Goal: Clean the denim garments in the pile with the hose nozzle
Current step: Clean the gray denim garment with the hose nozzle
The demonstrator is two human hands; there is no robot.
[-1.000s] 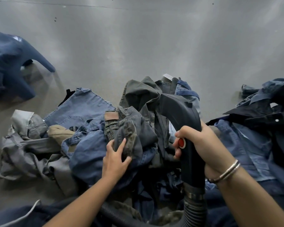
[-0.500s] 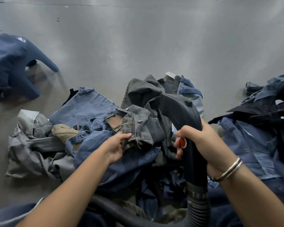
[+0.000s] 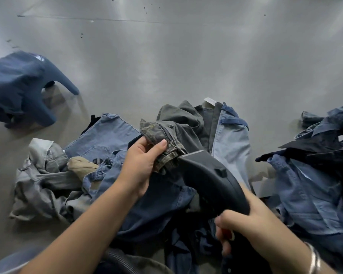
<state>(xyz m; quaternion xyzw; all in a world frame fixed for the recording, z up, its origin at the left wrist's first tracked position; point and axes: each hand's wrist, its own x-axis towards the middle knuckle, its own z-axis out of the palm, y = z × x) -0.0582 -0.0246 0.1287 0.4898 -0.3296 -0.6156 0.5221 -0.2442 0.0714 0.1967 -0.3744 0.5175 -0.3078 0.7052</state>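
Grey metal surface, glossy, few dark specks near far edge. On it: central denim pile, dark blue garment apart at far left, second heap of blue shirts at right.

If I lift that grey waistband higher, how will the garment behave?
Likely floppy: the grey waistband folds over the left hand. Probably drags; its cloth runs under the pile. Perhaps heavy, since the denim looks thick.

Left hand lifted grey-green waistband clear of pile, now pinching it. Hose nozzle swung toward 10 o'clock, mouth now against waistband. Right hand dropped toward 5 o'clock.
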